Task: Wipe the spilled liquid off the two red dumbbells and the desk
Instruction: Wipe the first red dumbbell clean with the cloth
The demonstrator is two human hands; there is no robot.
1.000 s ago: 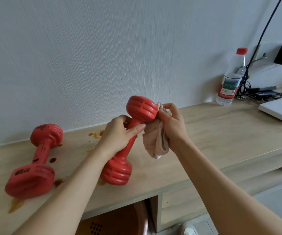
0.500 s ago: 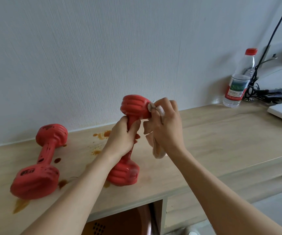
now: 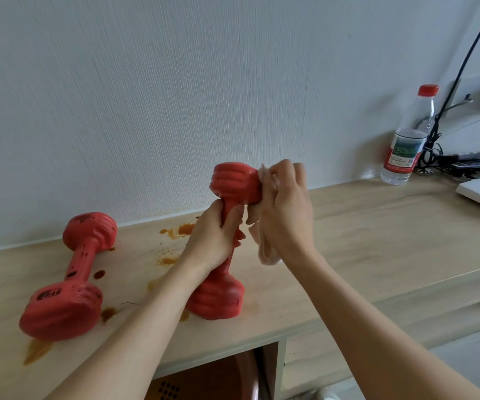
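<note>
Your left hand (image 3: 214, 241) is wrapped around the handle of the upright dumbbell (image 3: 234, 183), fingers curled tight on the shaft, with its lower head standing on the desk (image 3: 377, 226) near the front edge. Your right hand (image 3: 285, 209) clutches a pale cloth (image 3: 264, 252) and presses it against the right side of the upper head; the loose end of the cloth hangs below your palm. The 2nd dumbbell (image 3: 71, 272) lies on its side to your left, well apart from both hands, its handle speckled with dark drops. Brown spills (image 3: 181, 230) mark the desk between the 2 dumbbells and near the wall (more patches sit at the lying dumbbell's near head). At the far right a clear water bottle (image 3: 406, 145) with a red cap stands against the wall, beside black cables (image 3: 435, 131).
</note>
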